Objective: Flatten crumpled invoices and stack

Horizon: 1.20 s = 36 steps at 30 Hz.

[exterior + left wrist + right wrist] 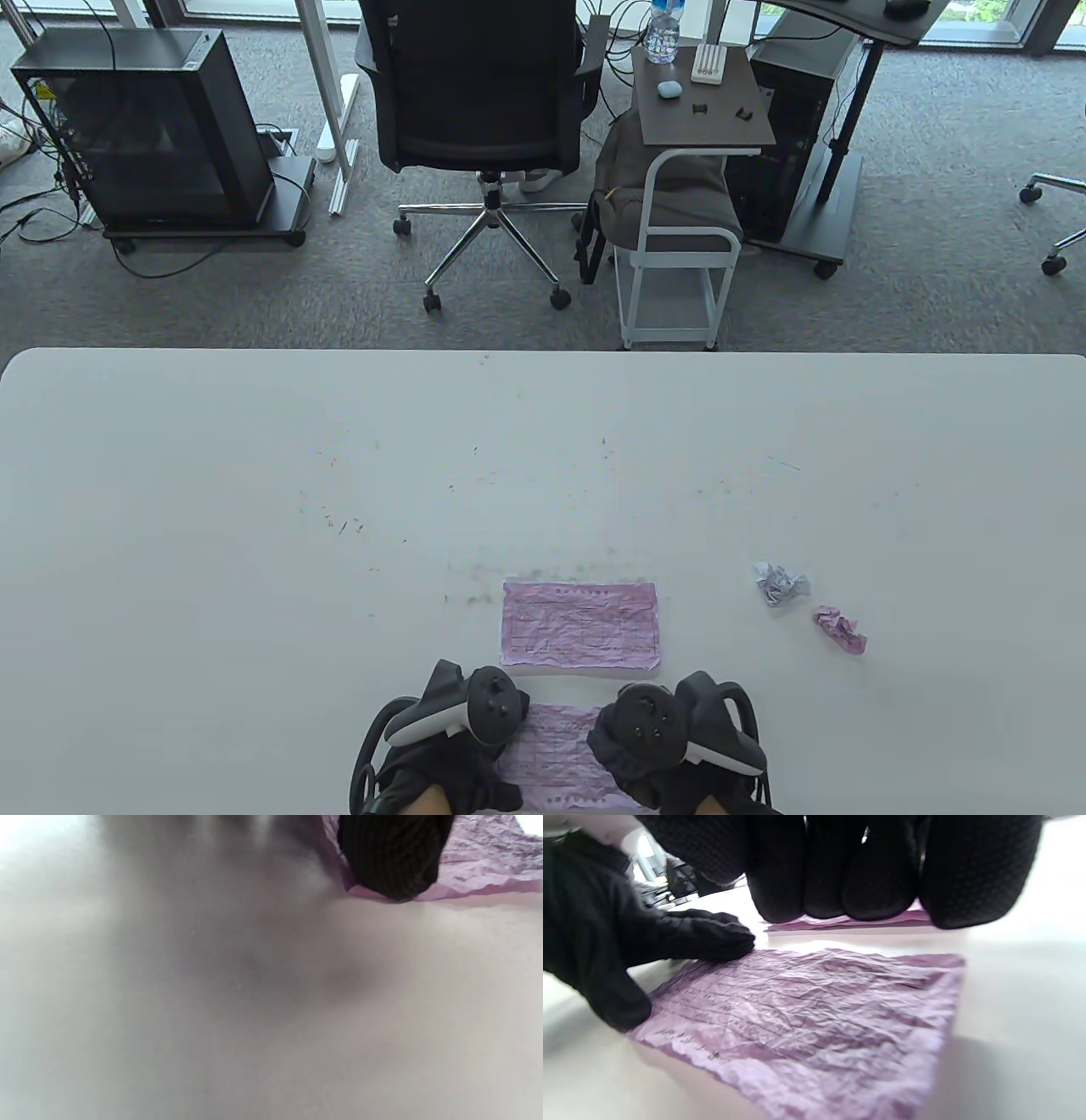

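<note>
Your two gloved hands work a pink invoice (556, 755) at the near edge of the white surface (254, 509), the sheet opened out but creased all over. Your left hand (450, 747) lies on the sheet's left side, fingers (712, 935) stretched flat and thumb planted at the paper's corner, pressing rather than grasping; the left wrist view shows one fingertip (392, 857) down on the wrinkled edge. Your right hand (670, 747) is at the sheet's right side; in the right wrist view its fingers (840, 870) hang together above the paper, curled round nothing as far as the frames show, and whether they touch the sheet cannot be told.

Just beyond the sheet, toward the far edge, sits the stack of flattened invoices (580, 624), a pink sheet on top, corners roughly squared. How many lie in it cannot be counted from here.

Well to the right of the stack, two balls wait untouched: a crumpled white invoice (780, 583) and, just beside it nearer the right edge, a crumpled pink invoice (840, 630).

By these frames the job looks past its midpoint. At least one sheet is stacked, one is under your palms and close to flat, and two remain to be opened, smoothed and added. The current sheet probably needs a few more outward strokes before it goes on the pile.
</note>
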### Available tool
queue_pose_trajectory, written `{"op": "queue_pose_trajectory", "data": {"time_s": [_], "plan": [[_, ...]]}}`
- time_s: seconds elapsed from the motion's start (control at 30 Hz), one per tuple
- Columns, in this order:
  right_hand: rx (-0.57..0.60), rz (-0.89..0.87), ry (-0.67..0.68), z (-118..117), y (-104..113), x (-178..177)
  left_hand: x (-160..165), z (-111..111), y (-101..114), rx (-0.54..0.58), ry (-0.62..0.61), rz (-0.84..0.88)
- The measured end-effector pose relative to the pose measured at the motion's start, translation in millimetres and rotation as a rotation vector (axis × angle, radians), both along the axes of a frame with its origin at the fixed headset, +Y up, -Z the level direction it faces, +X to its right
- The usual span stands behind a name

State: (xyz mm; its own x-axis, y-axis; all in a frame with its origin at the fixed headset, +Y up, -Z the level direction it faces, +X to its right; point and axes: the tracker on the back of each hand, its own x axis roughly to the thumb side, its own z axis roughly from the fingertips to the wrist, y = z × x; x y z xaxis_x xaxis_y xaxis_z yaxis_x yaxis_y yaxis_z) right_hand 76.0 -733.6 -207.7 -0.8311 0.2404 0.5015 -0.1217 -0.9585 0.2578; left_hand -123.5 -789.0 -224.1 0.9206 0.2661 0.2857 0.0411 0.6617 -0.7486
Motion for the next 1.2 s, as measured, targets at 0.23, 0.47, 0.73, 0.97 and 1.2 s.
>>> {"op": "queue_pose_trajectory", "data": {"time_s": [0.23,0.47,0.73,0.97,1.2], "plan": [[-0.047,0.111,0.167,8.0,-22.4,-30.5,0.2,-0.1,0.0,0.001,-0.004,-0.001],[-0.197,0.265,-0.007,2.0,-29.6,-25.2,0.9,0.3,0.1,0.000,-0.003,-0.002],[-0.254,0.226,-0.226,-8.1,-29.2,3.1,1.4,0.9,0.3,-0.003,0.002,-0.004],[-0.269,0.241,-0.346,-13.2,-28.2,22.4,1.4,0.9,0.1,-0.003,0.004,-0.003],[-0.292,0.260,-0.418,-15.7,-27.2,36.7,1.1,0.8,-0.1,-0.003,0.008,0.001]]}}
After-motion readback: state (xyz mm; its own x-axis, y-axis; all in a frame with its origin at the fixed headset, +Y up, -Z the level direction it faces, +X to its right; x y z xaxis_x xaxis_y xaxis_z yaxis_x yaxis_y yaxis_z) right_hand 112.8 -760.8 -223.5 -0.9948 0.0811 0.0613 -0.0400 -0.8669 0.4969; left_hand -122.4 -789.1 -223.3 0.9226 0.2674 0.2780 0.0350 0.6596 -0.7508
